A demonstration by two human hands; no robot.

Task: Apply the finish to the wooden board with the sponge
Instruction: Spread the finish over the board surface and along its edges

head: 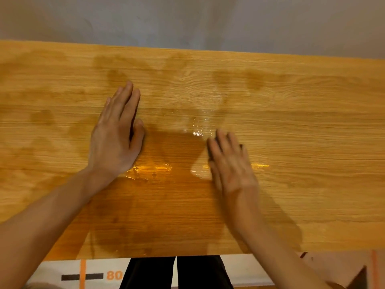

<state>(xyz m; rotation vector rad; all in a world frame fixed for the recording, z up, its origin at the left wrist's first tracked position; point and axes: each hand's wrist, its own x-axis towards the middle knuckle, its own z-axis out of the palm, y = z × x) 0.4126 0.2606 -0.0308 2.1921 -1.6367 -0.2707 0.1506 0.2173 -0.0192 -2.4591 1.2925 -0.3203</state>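
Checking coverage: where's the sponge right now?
Mostly hidden under the right hand, right of centre on the board; only a dark sponge edge shows beside the fingers.

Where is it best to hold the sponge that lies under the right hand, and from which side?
From above. The sponge lies flat on the wet wooden board, so only its top and thin side edges are free. The right hand covers it and only dark edges show. Probably press on the top and pinch the side edges.

An orange "80" (beside a black bar) is printed on the white floor mat [52, 270].
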